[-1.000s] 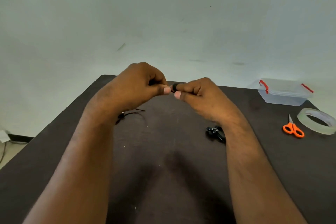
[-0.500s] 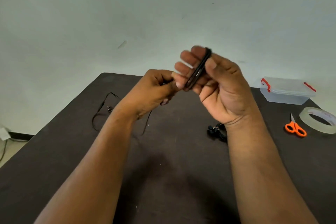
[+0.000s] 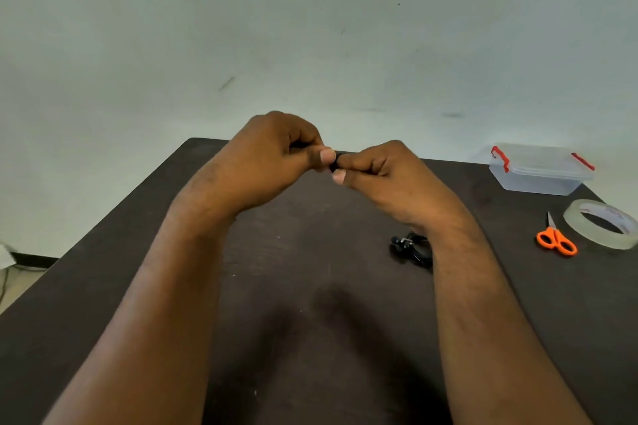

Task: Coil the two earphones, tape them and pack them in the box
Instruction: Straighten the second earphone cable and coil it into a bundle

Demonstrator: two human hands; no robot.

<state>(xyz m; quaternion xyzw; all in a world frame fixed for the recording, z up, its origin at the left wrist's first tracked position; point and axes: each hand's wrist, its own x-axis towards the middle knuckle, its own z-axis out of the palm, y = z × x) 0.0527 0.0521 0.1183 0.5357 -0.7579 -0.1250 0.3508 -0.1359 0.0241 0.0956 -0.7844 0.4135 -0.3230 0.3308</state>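
Observation:
Both hands are raised over the middle of the dark table (image 3: 310, 286), knuckles up and thumbs meeting. My left hand (image 3: 272, 162) and my right hand (image 3: 383, 179) pinch a black earphone cable (image 3: 335, 166) between them; only a small dark bit shows between the thumbs, the remainder is hidden in the fists. A second black earphone (image 3: 409, 248) lies bundled on the table beside my right wrist, partly hidden by it. The clear plastic box (image 3: 538, 169) with red clips sits shut at the far right.
Orange-handled scissors (image 3: 556, 240) lie at the right, with a roll of clear tape (image 3: 600, 222) just beyond them near the table's right edge. A pale wall rises behind the table. Floor shows past the left edge.
My right hand, held up with the cable wound over its fingers half a second ago, has turned down and closed. The loose cable on the left of the table is gone from view.

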